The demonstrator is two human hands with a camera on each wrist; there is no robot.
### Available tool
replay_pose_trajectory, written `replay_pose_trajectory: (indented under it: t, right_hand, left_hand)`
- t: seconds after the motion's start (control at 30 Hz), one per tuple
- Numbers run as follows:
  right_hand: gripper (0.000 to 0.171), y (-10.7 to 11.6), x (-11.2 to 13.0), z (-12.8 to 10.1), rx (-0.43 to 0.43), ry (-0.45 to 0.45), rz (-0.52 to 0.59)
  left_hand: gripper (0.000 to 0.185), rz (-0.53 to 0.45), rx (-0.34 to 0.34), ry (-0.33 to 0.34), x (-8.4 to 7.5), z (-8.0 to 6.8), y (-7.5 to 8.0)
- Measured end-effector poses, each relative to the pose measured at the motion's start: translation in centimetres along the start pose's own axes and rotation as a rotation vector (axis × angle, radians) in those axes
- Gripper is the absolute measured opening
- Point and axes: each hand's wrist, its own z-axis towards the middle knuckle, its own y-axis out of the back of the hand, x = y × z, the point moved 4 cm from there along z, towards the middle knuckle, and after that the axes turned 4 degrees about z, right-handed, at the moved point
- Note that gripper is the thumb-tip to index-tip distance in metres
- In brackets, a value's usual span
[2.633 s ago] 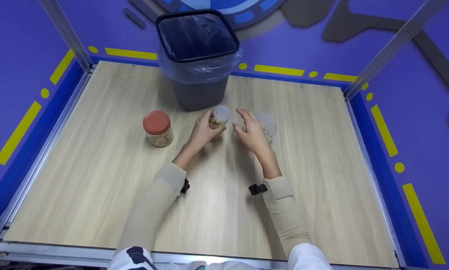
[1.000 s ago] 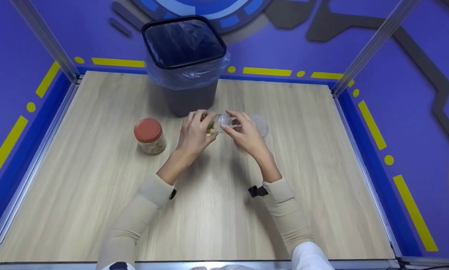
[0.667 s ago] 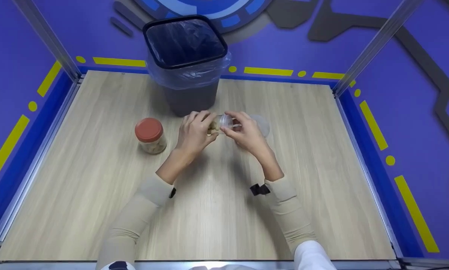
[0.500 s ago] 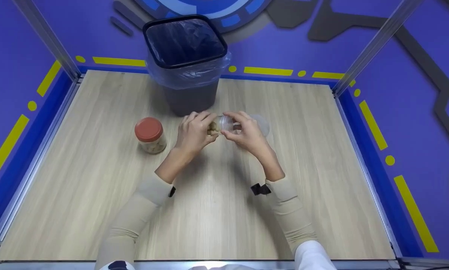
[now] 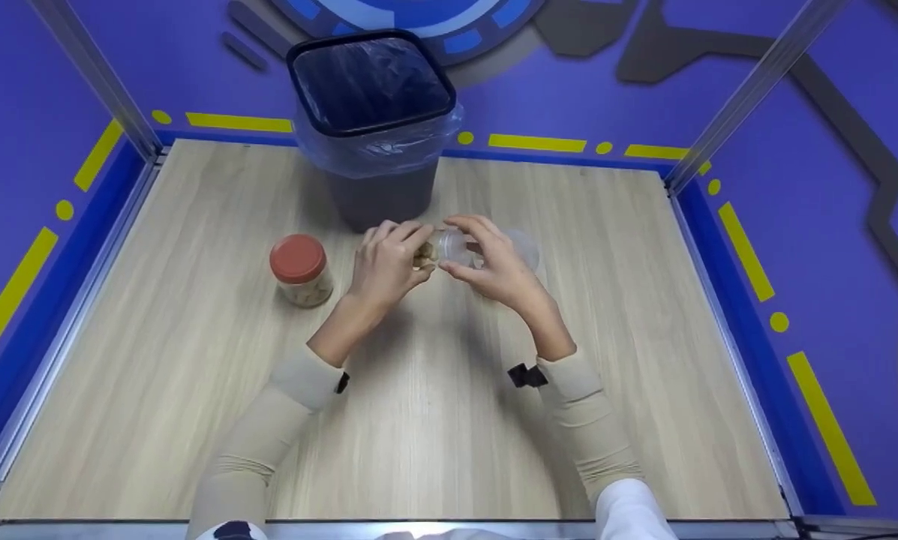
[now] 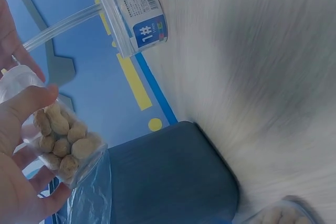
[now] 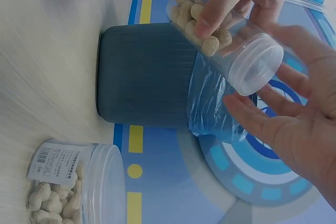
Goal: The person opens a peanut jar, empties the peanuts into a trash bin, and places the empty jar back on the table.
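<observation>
Holding the small clear jar (image 5: 439, 250) of peanuts tilted above the table (image 5: 193, 315), the left hand (image 5: 385, 264) gripped its body while the right hand (image 5: 494, 264), fingers loosely spread, cupped its lid (image 7: 257, 65), still on, unscrewing seemingly barely begun. The bin (image 5: 373, 112) stood at twelve o'clock, the red-lidded jar (image 5: 298, 268) at nine, another clear jar (image 5: 525, 249) at three.

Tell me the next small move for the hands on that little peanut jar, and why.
Probably close the right hand round the clear lid and twist it. The left hand grips the small peanut jar tilted above the table, lid toward the right hand, whose fingers sit spread beside the lid without clasping it. The lid looks on.
</observation>
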Motion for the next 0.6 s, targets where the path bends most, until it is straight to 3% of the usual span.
replay_pose_trajectory:
  t: [0.17,0.27,0.4,0.6]
  right_hand:
    - [0.052,0.14,-0.22,-0.16,-0.038,-0.117,0.032]
    - [0.049,0.19,-0.31,-0.24,-0.039,-0.139,0.019]
    - [0.045,0.23,-0.06,-0.26,-0.017,-0.051,0.032]
    - [0.047,0.26,0.44,-0.32,0.023,0.124,-0.066]
  left_hand:
    - [0.056,0.015,-0.040,-0.009,-0.11,0.03,0.15]
    - [0.056,0.019,-0.047,-0.011,-0.11,0.02,0.11]
    - [0.056,0.016,-0.046,-0.012,-0.09,0.00,-0.04]
    - [0.055,0.000,-0.039,-0.002,-0.01,-0.03,-0.12]
